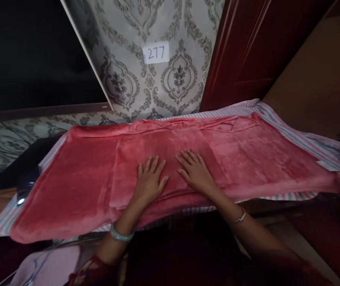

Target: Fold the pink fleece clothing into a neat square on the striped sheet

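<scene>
coral plush blanket over a striped sheet, layered at its middle

head view: folding looks partway, the middle stacked at the sheet's centre, the spans toward the sheet's left and right ends lying flat. the blanket's long axis runs along the sheet, a white label near the right end. left hand and right hand rest open, palms down, on the stacked middle, gripping nothing.

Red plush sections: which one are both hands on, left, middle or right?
The middle section, a panel lying on top: left hand and right hand rest on it; neither touches the left section or right section.
</scene>
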{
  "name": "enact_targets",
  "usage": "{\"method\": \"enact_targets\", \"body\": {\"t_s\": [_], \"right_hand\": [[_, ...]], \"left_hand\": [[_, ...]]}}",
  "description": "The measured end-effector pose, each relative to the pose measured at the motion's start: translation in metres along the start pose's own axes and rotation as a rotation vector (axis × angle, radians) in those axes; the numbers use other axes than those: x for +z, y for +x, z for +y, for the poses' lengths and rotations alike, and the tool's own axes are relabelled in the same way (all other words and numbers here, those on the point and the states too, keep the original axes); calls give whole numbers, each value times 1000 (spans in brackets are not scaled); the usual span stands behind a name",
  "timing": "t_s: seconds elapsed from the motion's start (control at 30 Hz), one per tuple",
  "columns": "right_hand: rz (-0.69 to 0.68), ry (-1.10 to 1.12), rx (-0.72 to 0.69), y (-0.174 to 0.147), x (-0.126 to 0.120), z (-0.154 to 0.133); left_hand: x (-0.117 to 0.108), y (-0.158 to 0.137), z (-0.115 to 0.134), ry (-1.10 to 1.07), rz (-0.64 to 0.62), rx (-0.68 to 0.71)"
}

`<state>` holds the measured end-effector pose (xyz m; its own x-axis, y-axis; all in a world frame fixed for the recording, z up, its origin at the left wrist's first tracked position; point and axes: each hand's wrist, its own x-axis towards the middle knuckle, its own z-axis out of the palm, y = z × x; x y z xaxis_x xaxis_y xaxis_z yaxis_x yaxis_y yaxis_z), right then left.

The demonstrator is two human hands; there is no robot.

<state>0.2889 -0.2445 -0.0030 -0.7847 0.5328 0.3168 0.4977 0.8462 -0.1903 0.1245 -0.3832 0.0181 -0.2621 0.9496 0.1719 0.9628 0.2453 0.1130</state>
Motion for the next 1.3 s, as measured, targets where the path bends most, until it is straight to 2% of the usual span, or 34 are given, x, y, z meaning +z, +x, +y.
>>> {"method": "enact_targets", "body": {"t_s": [0.23,0.7,0.83,0.93,1.03,1.13,1.3], "right_hand": [[7,-6,15,2,5,2],[1,10,34,2,1,0],[-34,35,34,5,-6,-1],[-31,77,-9,1,-12,-11],[-17,103,-130,-10,-12,-29],[-25,85,-213,-23,-2,-42],[2,77,-202,-32,12,-45]], "left_hand": [[9,3,-4,42,16,29],[6,2,-2,34,12,7],[-2,2,-2,7,-4,12],[-14,-7,-5,-20,18,37],[-20,-25,-10,10,89,64],[-12,-43,-12,52,78,60],[4,-52,-9,91,66,12]]}}
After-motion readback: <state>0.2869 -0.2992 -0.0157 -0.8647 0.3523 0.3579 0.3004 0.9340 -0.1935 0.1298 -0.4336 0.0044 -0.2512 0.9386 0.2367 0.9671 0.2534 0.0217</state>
